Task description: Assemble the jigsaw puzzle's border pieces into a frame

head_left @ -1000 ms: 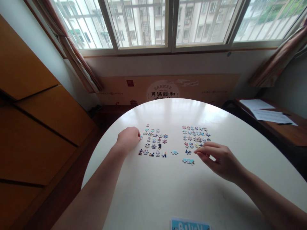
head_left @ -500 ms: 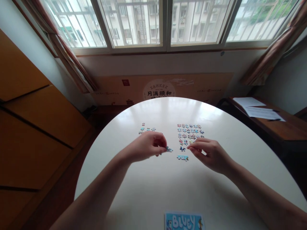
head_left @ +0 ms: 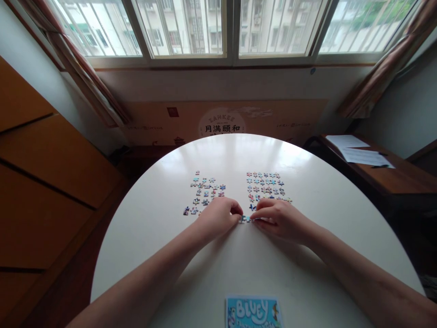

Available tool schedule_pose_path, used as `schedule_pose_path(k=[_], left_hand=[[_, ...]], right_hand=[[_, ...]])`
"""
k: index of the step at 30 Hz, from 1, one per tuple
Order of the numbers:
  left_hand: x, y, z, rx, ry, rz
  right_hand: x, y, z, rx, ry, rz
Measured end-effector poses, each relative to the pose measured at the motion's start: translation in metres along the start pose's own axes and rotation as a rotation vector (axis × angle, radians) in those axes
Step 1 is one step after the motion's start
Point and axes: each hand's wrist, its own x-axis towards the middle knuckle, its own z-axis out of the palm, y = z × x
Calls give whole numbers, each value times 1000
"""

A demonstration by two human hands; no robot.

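My left hand pinches a light-blue jigsaw puzzle piece just above or on the white table. Across from it, my right hand has its fingertips closed on a light-blue puzzle strip, most of which the hand hides. The piece and the strip meet edge to edge or nearly so; I cannot tell whether they interlock. A dark-blue puzzle piece lies just beyond the right fingertips. Loose puzzle pieces stand in rows behind my right hand, and more loose pieces are scattered behind my left.
The round white table fills the middle. Near its front edge lies a blue card lettered "BLUEY". A brown side table with papers and pens stands at the right. An orange cabinet is on the left.
My left hand has brought its piece down and toward the strip. My right hand has moved left and closed on the strip, which lay untouched before. The view has shifted slightly.
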Motion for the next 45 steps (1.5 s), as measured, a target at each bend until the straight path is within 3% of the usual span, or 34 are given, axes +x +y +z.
schedule_pose_path(k=[15,41,45], left_hand=[[2,1,12,184,71,36],[1,4,17,227,87,79],[0,1,9,190,129,114]], right_hand=[[3,5,6,-3,17,-49],[3,4,5,9,-12,-14],[3,1,4,-10,-4,-10]])
